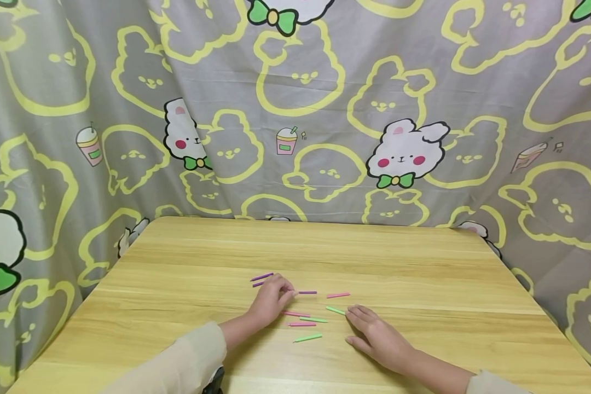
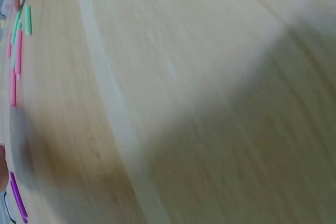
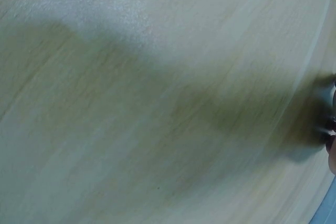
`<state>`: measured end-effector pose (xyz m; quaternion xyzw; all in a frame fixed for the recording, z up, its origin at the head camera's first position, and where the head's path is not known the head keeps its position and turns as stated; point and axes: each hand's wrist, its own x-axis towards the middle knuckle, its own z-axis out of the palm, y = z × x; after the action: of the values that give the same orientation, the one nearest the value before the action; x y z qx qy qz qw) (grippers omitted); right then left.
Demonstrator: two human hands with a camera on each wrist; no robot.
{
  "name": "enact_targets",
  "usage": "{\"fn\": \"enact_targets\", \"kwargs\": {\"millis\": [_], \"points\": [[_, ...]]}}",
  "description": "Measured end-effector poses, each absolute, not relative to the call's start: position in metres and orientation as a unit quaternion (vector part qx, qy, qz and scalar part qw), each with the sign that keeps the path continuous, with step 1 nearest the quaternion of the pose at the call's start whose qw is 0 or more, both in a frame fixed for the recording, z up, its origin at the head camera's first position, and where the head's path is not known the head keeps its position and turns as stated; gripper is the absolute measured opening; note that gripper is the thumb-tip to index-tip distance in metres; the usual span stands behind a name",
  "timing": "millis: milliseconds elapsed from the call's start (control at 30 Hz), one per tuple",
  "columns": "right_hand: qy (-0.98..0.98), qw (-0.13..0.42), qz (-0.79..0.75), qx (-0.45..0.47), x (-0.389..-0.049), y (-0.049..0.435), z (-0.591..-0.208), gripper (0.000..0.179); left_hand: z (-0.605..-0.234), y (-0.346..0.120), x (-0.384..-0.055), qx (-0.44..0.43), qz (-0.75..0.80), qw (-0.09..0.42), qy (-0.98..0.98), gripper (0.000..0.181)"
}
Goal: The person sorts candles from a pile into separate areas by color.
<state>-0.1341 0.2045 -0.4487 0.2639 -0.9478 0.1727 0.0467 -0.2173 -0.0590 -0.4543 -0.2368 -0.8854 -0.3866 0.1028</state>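
Note:
Several short, slim, pointed sticks in purple, pink and green, much like small crayons, lie on the wooden table. My left hand [image 1: 272,298] is bent over them, its fingertips and thumb pinching the near end of a purple stick [image 1: 307,292]. Partly behind that hand lie two more purple sticks [image 1: 261,277], one also seen as a purple stick [image 2: 18,198] in the left wrist view. My right hand [image 1: 381,335] rests low on the table with fingers stretched forward, fingertips touching the end of a green stick [image 1: 335,310]. Its thumb lies apart from the fingers.
Between the hands lie pink sticks [image 1: 302,325] and green sticks [image 1: 307,338]; another pink stick [image 1: 338,295] is farther back. The wooden table [image 1: 423,257] ends at a grey patterned curtain [image 1: 325,126] behind and at both sides.

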Motion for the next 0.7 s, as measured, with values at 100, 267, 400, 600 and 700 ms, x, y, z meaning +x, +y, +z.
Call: {"fn": "enact_targets", "kwargs": {"millis": [100,267,400,600,700], "points": [[-0.948,0.044,0.173,0.264,-0.134,0.204,-0.448,0.051,-0.454,-0.063,-0.217,-0.229,-0.386,0.11,-0.887,0.008],[-0.948,0.04,0.175,0.264,-0.134,0.204,-0.447,0.051,-0.452,-0.069,-0.216,-0.213,-0.387,0.114,-0.89,0.007],[-0.948,0.038,0.176,0.264,-0.134,0.204,-0.447,0.051,-0.452,-0.072,-0.215,-0.201,-0.387,0.123,-0.892,0.007],[-0.948,0.036,0.179,0.261,-0.134,0.203,-0.447,0.051,-0.455,-0.079,-0.216,-0.184,-0.384,0.145,-0.893,0.006],[-0.948,0.038,0.179,0.261,-0.134,0.203,-0.447,0.051,-0.456,-0.084,-0.216,-0.176,-0.379,0.151,-0.896,0.006]]}}
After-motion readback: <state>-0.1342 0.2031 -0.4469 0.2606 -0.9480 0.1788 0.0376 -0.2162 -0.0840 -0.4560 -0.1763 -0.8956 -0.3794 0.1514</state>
